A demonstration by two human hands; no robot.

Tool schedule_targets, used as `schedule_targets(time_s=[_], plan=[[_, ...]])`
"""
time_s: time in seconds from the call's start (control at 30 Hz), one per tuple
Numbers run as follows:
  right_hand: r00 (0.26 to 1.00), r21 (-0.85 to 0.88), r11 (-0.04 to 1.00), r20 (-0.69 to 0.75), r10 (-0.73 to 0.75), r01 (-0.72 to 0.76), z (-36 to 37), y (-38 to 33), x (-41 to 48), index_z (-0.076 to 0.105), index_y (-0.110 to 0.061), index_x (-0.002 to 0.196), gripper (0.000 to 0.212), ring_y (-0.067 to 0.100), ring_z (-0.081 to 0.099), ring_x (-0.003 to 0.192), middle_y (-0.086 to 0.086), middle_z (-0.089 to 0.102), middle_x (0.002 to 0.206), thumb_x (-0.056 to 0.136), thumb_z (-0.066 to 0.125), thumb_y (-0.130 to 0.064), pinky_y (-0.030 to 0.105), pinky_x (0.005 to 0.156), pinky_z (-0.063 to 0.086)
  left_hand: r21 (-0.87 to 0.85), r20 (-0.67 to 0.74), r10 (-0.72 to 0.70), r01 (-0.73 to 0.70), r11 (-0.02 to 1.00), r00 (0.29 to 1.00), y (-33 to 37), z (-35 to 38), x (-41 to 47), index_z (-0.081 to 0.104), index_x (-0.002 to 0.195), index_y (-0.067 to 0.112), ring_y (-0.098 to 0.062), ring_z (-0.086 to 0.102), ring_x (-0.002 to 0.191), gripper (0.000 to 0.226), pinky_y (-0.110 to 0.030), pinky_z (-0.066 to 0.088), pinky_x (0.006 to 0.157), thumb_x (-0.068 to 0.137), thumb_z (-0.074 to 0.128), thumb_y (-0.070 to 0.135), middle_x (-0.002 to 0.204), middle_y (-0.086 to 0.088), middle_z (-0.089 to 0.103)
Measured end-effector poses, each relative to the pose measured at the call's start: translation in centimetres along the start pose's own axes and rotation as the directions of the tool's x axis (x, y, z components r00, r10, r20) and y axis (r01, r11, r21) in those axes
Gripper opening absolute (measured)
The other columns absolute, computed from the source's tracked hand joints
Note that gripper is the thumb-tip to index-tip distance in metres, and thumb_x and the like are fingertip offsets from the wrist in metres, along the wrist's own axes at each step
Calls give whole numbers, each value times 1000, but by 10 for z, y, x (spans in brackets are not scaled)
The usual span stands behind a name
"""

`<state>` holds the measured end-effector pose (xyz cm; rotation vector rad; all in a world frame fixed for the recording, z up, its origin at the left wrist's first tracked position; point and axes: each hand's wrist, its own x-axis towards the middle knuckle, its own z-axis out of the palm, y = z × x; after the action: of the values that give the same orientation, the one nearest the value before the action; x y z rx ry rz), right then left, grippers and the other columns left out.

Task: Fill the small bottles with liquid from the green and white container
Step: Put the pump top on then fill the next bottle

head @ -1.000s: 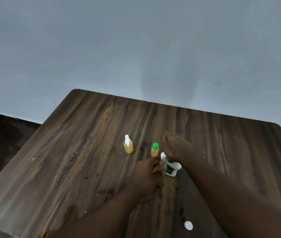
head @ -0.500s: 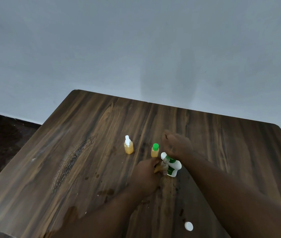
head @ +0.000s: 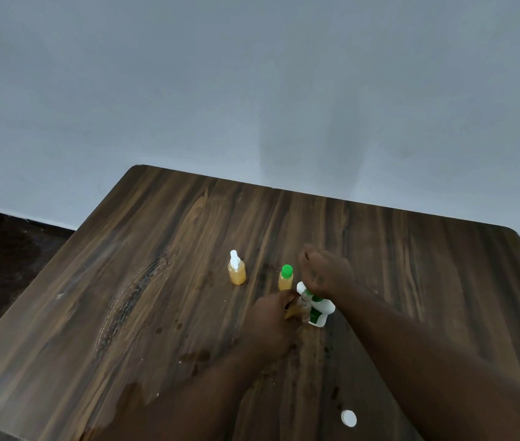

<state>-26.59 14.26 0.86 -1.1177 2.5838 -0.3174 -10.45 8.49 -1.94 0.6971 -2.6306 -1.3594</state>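
Head view: the right hand point(head: 322, 272) clamps its fingers on the tilted green and white plastic container point(head: 317, 310); its label is unreadable. The container's mouth meets a small clear bottle point(head: 300, 308), mostly hidden, gripped in the curled fingers of the left hand point(head: 271, 316). A green-capped amber bottle point(head: 285, 278) stands just beside, and a white-nozzled amber bottle point(head: 237, 272) stands near, on the dark wooden table point(head: 157, 249).

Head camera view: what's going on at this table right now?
A person is mid-fill. The right hand grips the green and white container, tipped with its neck toward a small bottle that the left hand holds on the table. The white-topped bottle and green-capped bottle stand capped, holding amber liquid. A loose white cap lies near the front edge, and wet spots mark the wood.
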Motion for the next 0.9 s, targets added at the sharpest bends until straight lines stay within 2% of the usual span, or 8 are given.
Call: schedule_targets(time_s=[0.1, 0.23, 0.37, 0.47, 0.6, 0.77, 0.9], plan=[[1000, 14, 1000, -15, 1, -1, -2, 1, 2, 40, -21, 86, 22, 22, 50, 72, -5, 48, 71, 101, 29, -32, 34, 67, 36, -34, -17, 7, -7, 999, 1000, -1, 0, 3, 70, 101, 28, 5, 62, 85, 10, -8, 43, 65, 93, 66, 33, 89, 17, 68], [999, 24, 999, 31, 39, -40, 2, 2, 1, 43, -20, 88, 20, 22, 50, 72, 0, 56, 82, 101, 31, -31, 33, 64, 35, -34, -8, 8, -8, 999, 1000, -1, 1, 0, 69, 102, 27, 4, 62, 86, 12, -6, 43, 65, 94, 65, 36, 91, 15, 69], [999, 60, 998, -15, 35, -34, -1, 3, 3, 40, -23, 85, 22, 22, 50, 72, -4, 52, 75, 99, 28, -34, 35, 71, 38, -37, -20, 26, -27, 999, 999, -2, 1, 1, 70, 104, 25, 6, 62, 88, 13, -4, 42, 68, 93, 67, 33, 92, 16, 69], [998, 30, 998, 27, 58, -59, 5, 5, 1, 40, -23, 85, 22, 24, 52, 76, -2, 56, 81, 100, 29, -34, 37, 74, 39, -41, -10, 13, -14, 999, 1000, -2, 2, 1, 70, 102, 26, 7, 62, 86, 11, -5, 43, 67, 94, 66, 33, 88, 17, 68], [1000, 37, 999, -31, 6, -5, -2, 2, 2, 39, -24, 85, 22, 20, 49, 72, -6, 49, 73, 101, 29, -36, 37, 75, 38, -53, -13, 5, -5, 999, 1000, -4, 3, 2, 69, 102, 28, 7, 62, 85, 11, -5, 43, 67, 94, 66, 34, 89, 16, 68], [999, -19, 999, 12, 49, -49, 2, 5, 0, 40, -23, 88, 20, 22, 51, 77, -2, 56, 84, 99, 31, -36, 39, 79, 39, -26, -7, 15, -15, 1000, 1000, -6, 3, 2, 69, 102, 30, 7, 61, 88, 11, -5, 43, 67, 95, 65, 37, 92, 15, 69], [1000, -23, 1000, -18, -11, 10, -5, 2, 2, 40, -23, 90, 18, 22, 50, 77, -3, 54, 82, 100, 33, -36, 41, 82, 40, -46, -22, 33, -34, 998, 999, -4, 2, 3, 70, 102, 26, 5, 62, 86, 12, -7, 43, 66, 95, 65, 35, 90, 14, 69]])
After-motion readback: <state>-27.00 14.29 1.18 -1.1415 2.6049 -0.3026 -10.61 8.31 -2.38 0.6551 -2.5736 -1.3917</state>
